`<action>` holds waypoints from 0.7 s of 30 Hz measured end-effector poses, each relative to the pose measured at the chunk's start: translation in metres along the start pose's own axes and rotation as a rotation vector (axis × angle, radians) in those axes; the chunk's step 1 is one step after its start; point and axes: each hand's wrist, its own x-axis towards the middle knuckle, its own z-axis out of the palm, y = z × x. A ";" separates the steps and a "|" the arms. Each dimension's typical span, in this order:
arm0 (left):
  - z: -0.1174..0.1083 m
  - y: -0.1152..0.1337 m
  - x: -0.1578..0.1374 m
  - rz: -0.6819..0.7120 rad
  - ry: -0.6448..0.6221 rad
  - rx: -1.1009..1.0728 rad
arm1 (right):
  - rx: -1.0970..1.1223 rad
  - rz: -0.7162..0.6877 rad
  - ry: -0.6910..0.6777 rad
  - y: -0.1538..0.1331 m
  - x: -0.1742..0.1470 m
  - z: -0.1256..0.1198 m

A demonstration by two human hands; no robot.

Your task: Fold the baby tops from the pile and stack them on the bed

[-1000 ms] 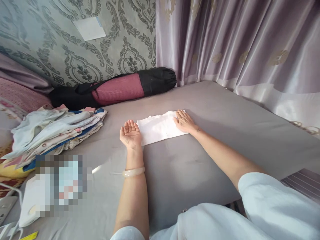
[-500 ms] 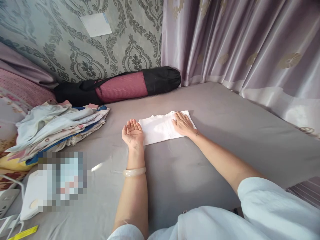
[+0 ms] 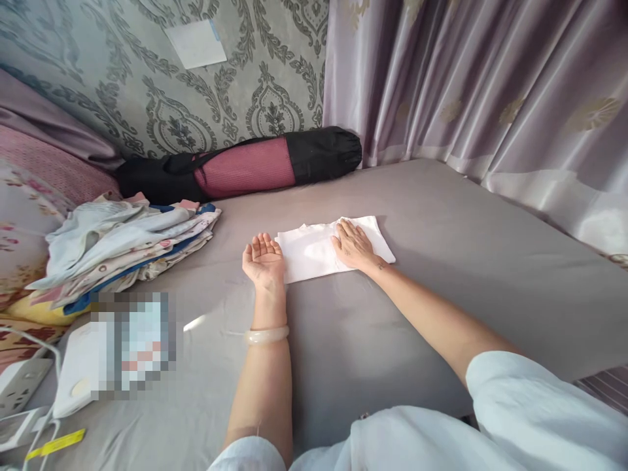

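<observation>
A folded white garment (image 3: 314, 254) lies flat on the grey bed sheet (image 3: 338, 347), its upper edge slightly wavy. My right hand (image 3: 354, 244) rests palm down on the garment's right half, fingers stretched out. At the garment's left edge, my left hand (image 3: 265, 259) is turned palm up with its fingers loosely extended and nothing in the palm. Whether the back of that hand touches the cloth cannot be made out. A pale bangle (image 3: 267, 335) circles my left wrist.
Left of my hands sits a pile of folded clothes (image 3: 132, 242). A black and pink rolled bag (image 3: 245, 169) lies along the wall. Nearer are a white device (image 3: 81, 366), a power strip (image 3: 22, 386) with cables, and a yellow tag (image 3: 56, 445). Curtains (image 3: 417, 78) hang at right.
The view has shifted a little, so the surroundings sit slightly farther right. My right hand has slid a little left across the garment. My left hand keeps its palm-up pose.
</observation>
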 end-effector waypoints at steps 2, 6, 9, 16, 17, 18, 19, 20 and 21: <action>0.002 0.000 -0.002 -0.003 -0.013 0.005 | 0.000 -0.003 -0.001 0.002 0.000 0.001; 0.010 0.001 -0.008 -0.019 0.065 -0.044 | -0.017 0.004 -0.035 -0.001 -0.001 -0.006; 0.013 0.001 -0.011 -0.046 0.107 -0.075 | -0.026 -0.003 -0.054 -0.010 0.001 -0.013; 0.005 0.001 -0.003 -0.007 0.008 0.004 | 0.022 -0.101 -0.071 -0.036 0.007 -0.005; 0.005 0.001 -0.003 -0.005 0.016 0.001 | 0.020 -0.103 -0.068 -0.037 0.007 -0.002; 0.006 0.001 -0.004 -0.006 0.038 -0.011 | 0.016 -0.104 -0.061 -0.037 0.008 0.000; 0.008 0.001 -0.005 -0.010 0.064 -0.027 | 0.012 -0.106 -0.051 -0.037 0.007 0.002; 0.010 0.001 -0.006 -0.014 0.089 -0.042 | 0.009 -0.108 -0.043 -0.036 0.007 0.004; 0.012 0.001 -0.008 -0.019 0.108 -0.055 | 0.008 -0.109 -0.039 -0.035 0.007 0.005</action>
